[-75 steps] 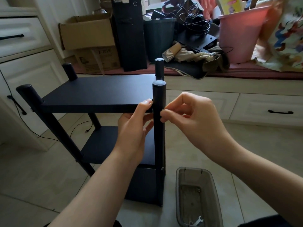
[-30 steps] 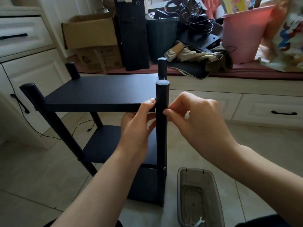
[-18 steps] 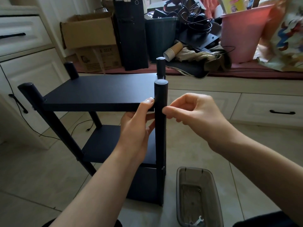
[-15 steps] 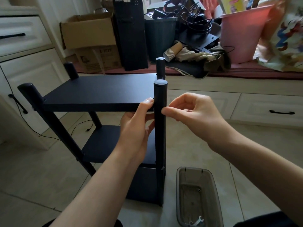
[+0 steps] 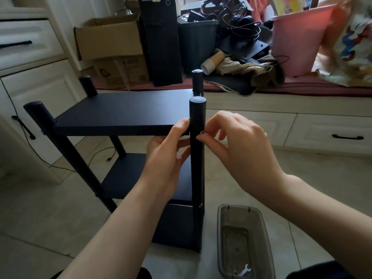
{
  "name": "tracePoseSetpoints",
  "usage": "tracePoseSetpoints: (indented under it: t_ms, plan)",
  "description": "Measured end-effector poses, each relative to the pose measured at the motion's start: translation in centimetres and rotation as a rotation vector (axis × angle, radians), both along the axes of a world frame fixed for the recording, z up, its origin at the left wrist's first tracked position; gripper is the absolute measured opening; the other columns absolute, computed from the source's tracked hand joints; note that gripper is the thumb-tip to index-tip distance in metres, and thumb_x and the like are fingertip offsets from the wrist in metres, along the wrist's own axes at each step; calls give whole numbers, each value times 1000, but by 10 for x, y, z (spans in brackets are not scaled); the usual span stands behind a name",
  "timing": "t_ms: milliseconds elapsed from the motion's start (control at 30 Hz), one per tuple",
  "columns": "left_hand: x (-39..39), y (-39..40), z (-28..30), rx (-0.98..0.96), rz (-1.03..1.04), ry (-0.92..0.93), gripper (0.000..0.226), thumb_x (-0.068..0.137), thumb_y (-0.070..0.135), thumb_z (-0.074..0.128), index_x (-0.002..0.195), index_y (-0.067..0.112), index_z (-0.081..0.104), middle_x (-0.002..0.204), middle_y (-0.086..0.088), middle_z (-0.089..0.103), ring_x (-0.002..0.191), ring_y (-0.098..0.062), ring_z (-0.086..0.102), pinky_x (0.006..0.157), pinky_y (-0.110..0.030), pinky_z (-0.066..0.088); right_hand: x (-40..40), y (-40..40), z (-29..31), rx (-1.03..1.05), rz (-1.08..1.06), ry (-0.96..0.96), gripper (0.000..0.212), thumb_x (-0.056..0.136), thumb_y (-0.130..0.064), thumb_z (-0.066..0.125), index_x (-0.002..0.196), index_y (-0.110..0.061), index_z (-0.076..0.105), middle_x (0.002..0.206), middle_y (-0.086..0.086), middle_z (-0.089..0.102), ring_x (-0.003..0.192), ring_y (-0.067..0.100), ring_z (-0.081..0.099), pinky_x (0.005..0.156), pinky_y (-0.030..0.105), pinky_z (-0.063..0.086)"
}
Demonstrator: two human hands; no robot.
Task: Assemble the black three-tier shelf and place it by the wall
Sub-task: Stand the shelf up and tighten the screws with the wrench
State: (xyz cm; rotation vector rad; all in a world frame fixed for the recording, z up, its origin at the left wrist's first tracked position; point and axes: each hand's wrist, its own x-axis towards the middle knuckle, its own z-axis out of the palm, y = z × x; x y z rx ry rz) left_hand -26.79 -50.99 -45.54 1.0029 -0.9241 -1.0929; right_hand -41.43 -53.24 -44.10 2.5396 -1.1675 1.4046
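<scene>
The black three-tier shelf (image 5: 124,109) stands upright on the tiled floor in front of me, with round black posts at its corners. My left hand (image 5: 167,156) grips the front right corner of the top board, thumb on the board's top edge, fingers underneath, right beside the near post (image 5: 197,158). My right hand (image 5: 237,143) pinches a small metal screw (image 5: 202,133) between thumb and forefinger against the right side of that post, level with the top board. The other fingers are loosely spread.
A clear grey plastic tray (image 5: 244,242) with a small white wrench (image 5: 244,271) lies on the floor at the lower right. White cabinets (image 5: 30,81) stand at the left. A bench at the back holds cardboard boxes (image 5: 110,45), a pink bin (image 5: 298,37) and cables.
My right hand has turned a little at the post, its fingers shifting around the screw. My left hand and the shelf have stayed where they were.
</scene>
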Motion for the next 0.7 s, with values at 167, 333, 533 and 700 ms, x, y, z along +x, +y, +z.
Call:
tracePoseSetpoints:
  t_ms: [167,333,533,700]
  plan:
    - [2,2,-2,18,-30,19,39,85,44,63,109,14,73,107,-4,76,101,-13,72,81,-25,53,-3,-2,-5,146,67,-57,14,87,-26,73,93,-17,64,84,-9,64,78,11,60,73,37,52]
    - [3,5,-5,-36,-50,37,18,71,35,75,82,20,76,95,-7,75,96,-16,73,76,-20,57,-5,-3,-4,205,116,-158,7,86,-20,74,88,-23,68,79,-13,67,76,5,62,72,12,46]
    - [1,4,-6,-45,4,44,31,77,45,67,91,19,73,101,-6,77,101,-18,73,78,-24,56,-6,-8,3,465,240,-340,10,80,-17,79,78,-23,71,75,-10,70,75,7,66,69,16,51]
    - [1,5,-2,-21,20,39,30,86,43,61,92,17,73,99,-7,76,101,-20,73,80,-28,56,-9,-10,6,600,343,-398,7,79,-13,79,80,-16,73,76,-4,74,72,5,70,69,14,52]
